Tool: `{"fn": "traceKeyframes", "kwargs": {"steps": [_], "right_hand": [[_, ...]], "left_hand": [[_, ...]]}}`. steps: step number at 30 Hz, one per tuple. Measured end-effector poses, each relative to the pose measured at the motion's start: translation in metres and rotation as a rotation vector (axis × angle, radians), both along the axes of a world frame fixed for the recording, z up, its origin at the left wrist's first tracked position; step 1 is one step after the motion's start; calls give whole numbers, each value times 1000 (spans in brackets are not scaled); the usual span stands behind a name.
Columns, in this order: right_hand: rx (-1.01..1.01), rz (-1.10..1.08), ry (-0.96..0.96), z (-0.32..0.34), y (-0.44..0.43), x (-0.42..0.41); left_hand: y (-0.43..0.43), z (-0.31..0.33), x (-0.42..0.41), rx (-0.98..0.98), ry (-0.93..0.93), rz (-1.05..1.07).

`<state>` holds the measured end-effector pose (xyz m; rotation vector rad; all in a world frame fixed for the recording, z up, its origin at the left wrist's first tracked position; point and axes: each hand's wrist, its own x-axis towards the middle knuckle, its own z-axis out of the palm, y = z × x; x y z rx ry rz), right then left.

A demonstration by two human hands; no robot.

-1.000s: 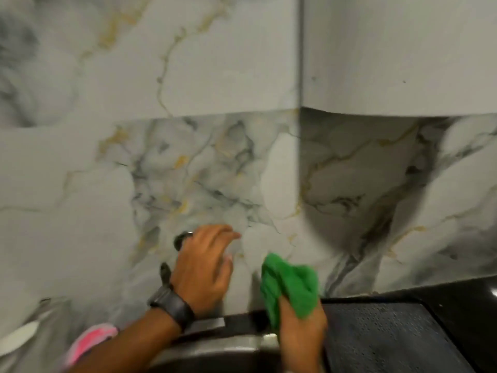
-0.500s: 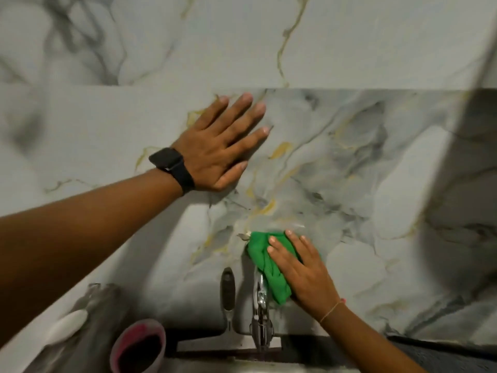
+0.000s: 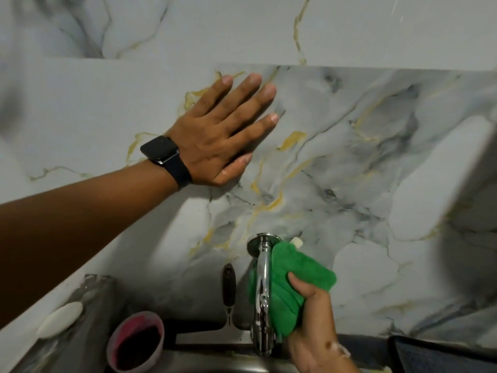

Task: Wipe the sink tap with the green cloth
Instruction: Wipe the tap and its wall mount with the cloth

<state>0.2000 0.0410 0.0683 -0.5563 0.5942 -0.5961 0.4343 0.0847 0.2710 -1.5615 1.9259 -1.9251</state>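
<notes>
A chrome sink tap (image 3: 262, 294) juts out from the marble wall at the lower middle, its spout running down toward the sink. The green cloth (image 3: 293, 281) is wrapped around the tap's right side and partly behind it. My right hand (image 3: 313, 329) grips the cloth from below, thumb pressed on its front. My left hand (image 3: 223, 133) lies flat on the wall above and to the left, fingers spread, holding nothing, with a black watch on the wrist.
A squeegee with a dark handle (image 3: 228, 288) leans on the wall left of the tap. A pink cup (image 3: 135, 341) stands at the sink's back left, with a white soap bar (image 3: 60, 319) on the ledge. A dark mat (image 3: 441, 356) lies at right.
My right hand has slid the green cloth down from the tap's wall base along its body. The left hand, earlier near the tap, stays pressed flat on the wall.
</notes>
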Motion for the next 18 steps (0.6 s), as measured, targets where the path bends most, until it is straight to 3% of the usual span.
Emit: {"fn": "traceKeyframes", "kwargs": {"steps": [2, 5, 9, 11, 12, 14, 15, 18], "right_hand": [[130, 122, -93, 8, 5, -6], [182, 210, 2, 20, 0, 0], [26, 89, 160, 29, 12, 11], [-315, -152, 388, 33, 25, 15], [-594, -228, 546, 33, 28, 19], [-1226, -171, 934, 37, 34, 21], [-1421, -145, 1080, 40, 34, 20], [-1733, -26, 1259, 56, 37, 21]], "left_hand": [[0, 0, 1, -5, -8, 3], [0, 0, 1, -8, -26, 12], [-1, 2, 2, -10, -28, 8], [-1, 1, 2, 0, -22, 5], [-2, 0, 1, 3, -20, 5], [-1, 1, 1, 3, -6, -8], [0, 1, 1, 3, 4, -16], [1, 1, 0, 5, 15, -26]]}}
